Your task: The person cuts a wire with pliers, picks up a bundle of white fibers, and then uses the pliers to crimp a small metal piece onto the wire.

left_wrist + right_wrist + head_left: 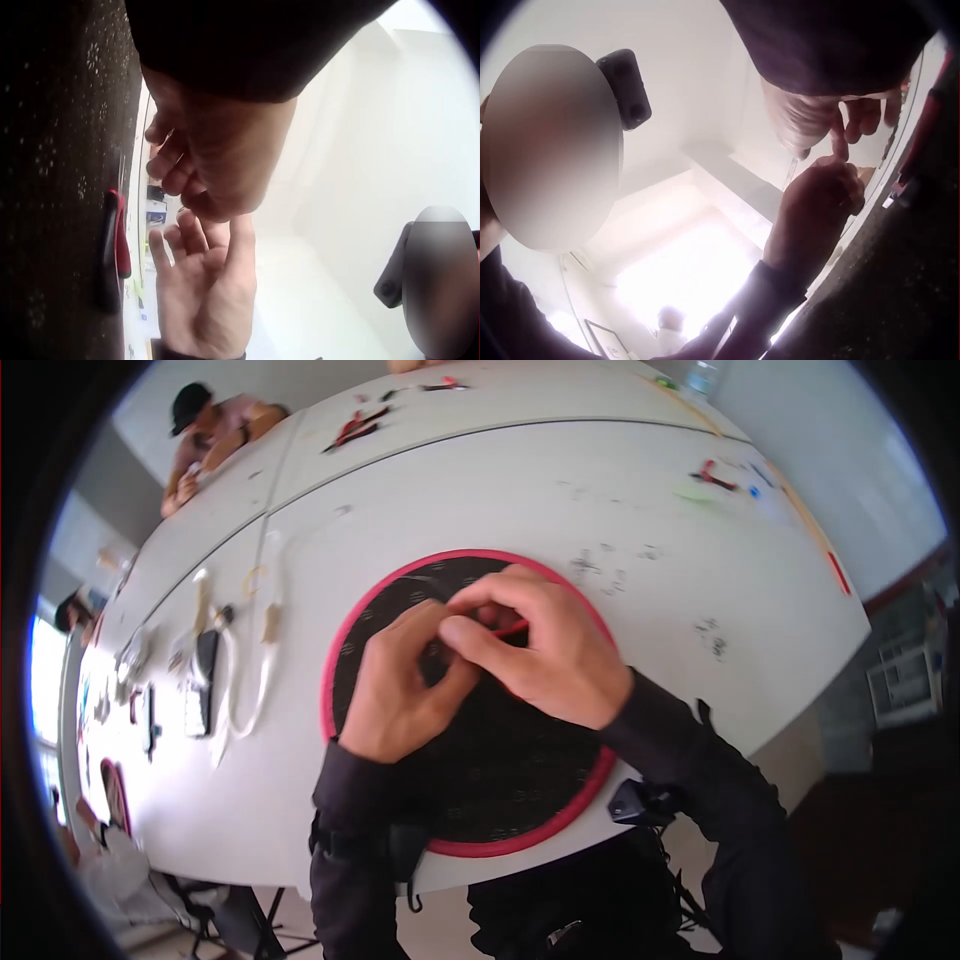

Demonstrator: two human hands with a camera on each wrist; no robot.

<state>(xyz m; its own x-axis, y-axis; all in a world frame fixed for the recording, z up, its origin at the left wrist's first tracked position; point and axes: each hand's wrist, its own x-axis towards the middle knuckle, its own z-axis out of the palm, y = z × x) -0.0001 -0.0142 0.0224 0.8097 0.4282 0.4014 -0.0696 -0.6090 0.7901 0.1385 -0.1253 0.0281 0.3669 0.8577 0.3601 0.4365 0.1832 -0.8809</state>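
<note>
Both hands meet at their fingertips close over a round dark mat with a red rim. The left hand has bent fingers, with its fingertips against those of the right hand. In the left wrist view, the right hand turns its palm to the camera, and its thumb and fingertips reach the left hand. Fingers hide the space between them; I cannot tell what they hold. Red-and-black handles of a hand tool lie on the mat beside the hands; part of its red handle shows behind the right hand.
Clear tubing and a black device lie on the white table left of the mat. Red-handled pliers rest across the table, and another red-handled tool lies far right. A person sits at the far left.
</note>
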